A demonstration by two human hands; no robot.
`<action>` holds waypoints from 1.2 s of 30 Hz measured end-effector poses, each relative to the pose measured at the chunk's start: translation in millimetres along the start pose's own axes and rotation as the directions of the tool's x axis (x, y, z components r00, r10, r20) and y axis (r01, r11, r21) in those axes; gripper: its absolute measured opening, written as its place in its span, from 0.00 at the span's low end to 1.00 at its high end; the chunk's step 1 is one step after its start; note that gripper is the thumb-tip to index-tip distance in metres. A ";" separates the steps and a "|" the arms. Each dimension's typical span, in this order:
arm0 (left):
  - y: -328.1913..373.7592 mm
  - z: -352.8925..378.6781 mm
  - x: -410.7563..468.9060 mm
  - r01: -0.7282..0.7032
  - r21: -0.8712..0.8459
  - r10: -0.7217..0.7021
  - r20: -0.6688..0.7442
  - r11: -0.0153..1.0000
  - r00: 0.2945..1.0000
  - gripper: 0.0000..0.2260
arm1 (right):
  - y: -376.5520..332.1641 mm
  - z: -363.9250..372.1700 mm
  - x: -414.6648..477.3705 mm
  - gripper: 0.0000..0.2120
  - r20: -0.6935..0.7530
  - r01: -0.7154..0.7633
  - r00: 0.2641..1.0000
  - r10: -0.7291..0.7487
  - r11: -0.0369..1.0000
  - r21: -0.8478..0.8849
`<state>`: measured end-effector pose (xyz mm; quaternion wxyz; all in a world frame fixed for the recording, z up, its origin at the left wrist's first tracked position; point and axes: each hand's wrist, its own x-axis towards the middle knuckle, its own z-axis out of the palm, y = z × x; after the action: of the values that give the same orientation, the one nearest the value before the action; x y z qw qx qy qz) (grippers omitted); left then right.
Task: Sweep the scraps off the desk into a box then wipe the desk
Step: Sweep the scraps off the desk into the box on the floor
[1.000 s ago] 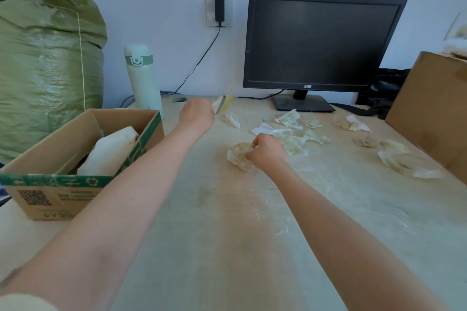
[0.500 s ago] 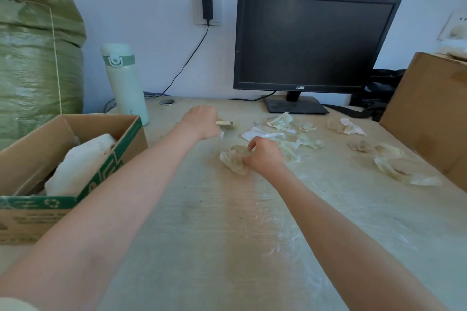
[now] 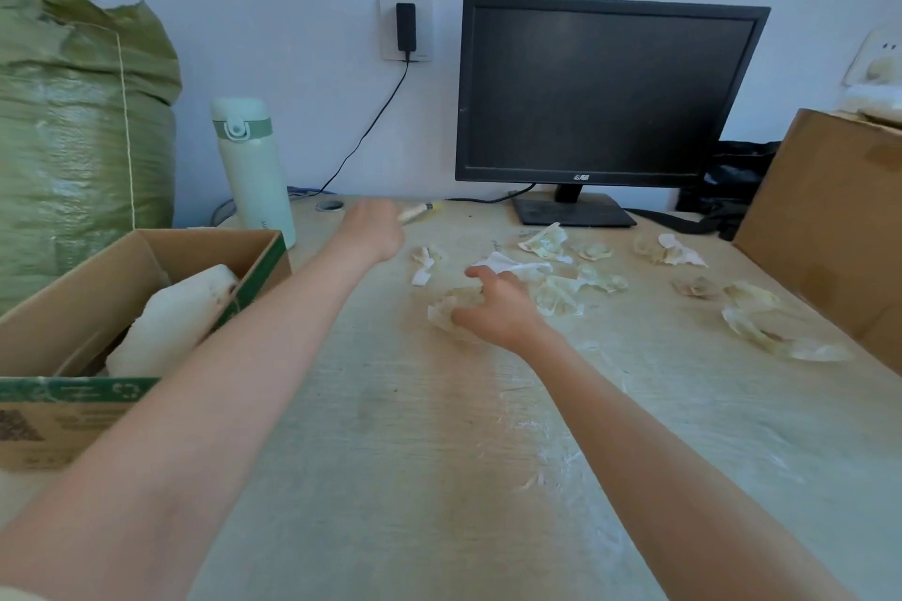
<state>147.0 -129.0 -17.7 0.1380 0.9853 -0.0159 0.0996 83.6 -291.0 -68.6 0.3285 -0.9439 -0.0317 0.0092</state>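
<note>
Crumpled pale scraps (image 3: 561, 268) lie scattered over the wooden desk (image 3: 439, 454) in front of the monitor. My left hand (image 3: 373, 229) is closed around a small brush (image 3: 420, 211) whose pale handle and yellow tip stick out to the right. My right hand (image 3: 498, 307) rests on a crumpled scrap (image 3: 446, 310), fingers curled over it. An open cardboard box (image 3: 97, 307) with a green rim stands at the desk's left edge and holds a white bundle (image 3: 171, 317). More scraps (image 3: 776, 327) lie at the far right.
A black monitor (image 3: 605, 93) stands at the back, a pale green flask (image 3: 254, 166) at the back left. A big green woven sack (image 3: 73, 122) rises behind the box. A large brown carton (image 3: 830, 229) borders the right. White dust streaks the desk.
My left hand has lifted the brush back away from the scraps toward the rear of the desk. My right hand has loosened its fingers over the crumpled scrap.
</note>
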 end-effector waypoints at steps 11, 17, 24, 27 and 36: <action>-4.0 -12.7 -9.1 -0.057 -0.004 0.057 0.216 0.998 0.975 0.13 | -1.4 7.7 -7.3 0.39 0.093 0.036 0.995 -0.018 0.981 -0.193; -20.0 -32.7 -10.6 0.033 -0.135 -0.012 0.148 0.990 0.989 0.18 | -6.1 11.5 -6.1 0.38 0.047 -0.034 0.998 0.042 0.988 -0.151; -8.5 3.9 -16.0 -0.061 -0.109 0.066 0.046 0.992 0.997 0.16 | -4.5 11.6 -4.7 0.39 0.028 -0.079 0.996 0.084 0.986 -0.150; 2.0 16.5 -12.9 -0.127 -0.024 0.128 0.056 0.992 0.990 0.16 | -1.5 12.3 -3.6 0.40 0.028 -0.088 0.995 0.093 0.985 -0.147; 6.7 -7.8 -20.8 -0.055 -0.014 0.057 0.272 0.998 0.961 0.14 | 4.1 20.0 -0.5 0.32 -0.055 -0.111 0.993 0.102 0.974 -0.198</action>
<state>124.8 -133.2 -12.8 0.1349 0.9883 -0.0628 -0.0332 82.5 -281.8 -86.8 0.2312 -0.9726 0.0255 0.0026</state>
